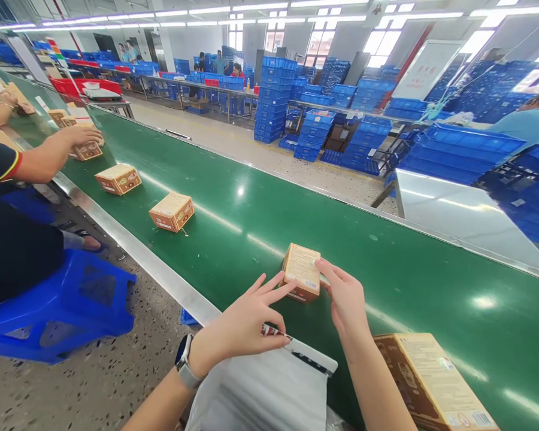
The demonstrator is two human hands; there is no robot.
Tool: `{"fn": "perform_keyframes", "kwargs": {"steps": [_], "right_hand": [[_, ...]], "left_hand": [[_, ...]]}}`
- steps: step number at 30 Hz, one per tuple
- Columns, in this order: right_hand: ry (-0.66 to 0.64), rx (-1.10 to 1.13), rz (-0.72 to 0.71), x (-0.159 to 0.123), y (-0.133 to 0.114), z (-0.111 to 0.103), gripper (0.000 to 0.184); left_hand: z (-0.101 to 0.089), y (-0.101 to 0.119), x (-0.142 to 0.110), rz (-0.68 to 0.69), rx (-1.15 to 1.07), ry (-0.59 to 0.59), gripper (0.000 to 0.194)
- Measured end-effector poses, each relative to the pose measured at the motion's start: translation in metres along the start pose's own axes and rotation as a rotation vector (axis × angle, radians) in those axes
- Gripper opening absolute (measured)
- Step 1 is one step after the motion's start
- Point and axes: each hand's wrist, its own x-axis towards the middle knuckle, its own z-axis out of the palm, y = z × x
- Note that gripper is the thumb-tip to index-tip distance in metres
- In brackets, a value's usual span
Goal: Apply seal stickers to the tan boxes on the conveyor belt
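A small brown and cream cardboard box (302,266) sits on the green conveyor belt in front of me. My right hand (345,293) grips its right side, with a tiny shiny sticker (315,262) at the fingertips by the top edge. My left hand (256,320) pinches the printed, curled edge of a white sheet (269,389) between thumb and index finger. Its other fingers stretch out and touch the near left part of the box. Closer to me at the right lies a larger box (431,377) of similar colours, bearing a shiny sticker.
Two more small boxes (171,211) (118,178) stand to the left on the belt (251,197). Further left a co-worker's hand (83,136) rests on another box. A blue stool (72,299) stands beside the belt's metal edge. Beyond are a metal table (467,221) and stacked blue crates (273,99).
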Motion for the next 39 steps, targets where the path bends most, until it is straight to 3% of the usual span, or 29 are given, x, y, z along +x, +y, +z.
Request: {"fn": "perform_keyframes", "kwargs": {"steps": [16,26,31,33,35,39], "right_hand": [[0.124,-0.214,-0.159,-0.01,-0.004,-0.03,0.037],[0.255,-0.676,-0.525,-0.018,-0.011,-0.044,0.041],[0.32,-0.773,-0.635,-0.013,-0.022,-0.057,0.053],[0.254,-0.765,-0.644,-0.021,-0.029,-0.069,0.048],[0.102,-0.74,-0.609,-0.036,-0.036,-0.084,0.04],[-0.457,-0.778,-0.562,-0.072,-0.042,-0.109,0.025]], "left_hand": [[0.018,0.015,0.01,0.127,-0.082,0.041,0.024],[0.031,0.023,0.018,0.158,-0.104,0.011,0.026],[0.037,0.029,0.021,0.173,-0.103,0.011,0.024],[0.035,0.034,0.019,0.161,-0.122,0.032,0.022],[0.031,0.04,0.014,0.109,-0.142,0.062,0.018],[0.02,0.052,0.004,-0.128,-0.206,0.059,0.012]]}}
